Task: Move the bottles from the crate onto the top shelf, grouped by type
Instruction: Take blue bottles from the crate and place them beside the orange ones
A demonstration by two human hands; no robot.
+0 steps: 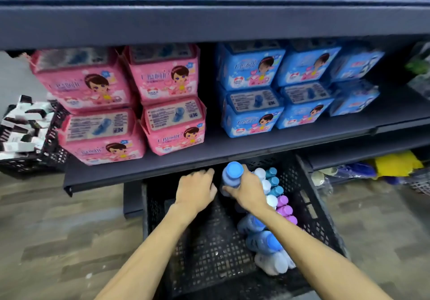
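- One bottle in hand: my right hand [246,192] is wrapped round the body of a blue-capped bottle [232,174], cap up, held above the others.
- Left hand [195,188] sits just beside it, to its left. Fingers loosely bent, nothing in them as far as I can see.
- Rest of stock is in the crate [309,197], right of and under the right wrist: white caps [265,185], teal caps [272,178] and purple caps [285,209] upright in rows. More blue-capped ones [263,241] lie on their sides below the right forearm, nearer me.
- Top shelf [209,23] is well above both hands. A lower shelf [232,146] w/ pink packs [162,76] and blue packs [253,67] overhangs just above the knuckles.
- Step in hand, my judgement: lift-out of one blue-cap unit. Draw it back toward me before raising, else the cap may strike the lower shelf's front edge. Grip on the body, not the cap; keep it upright.
- Rec.: left hand could take a second blue-cap, same type, so the pair lands as one group.
- Top shelf's surface not visible from here; can't tell what's on it.
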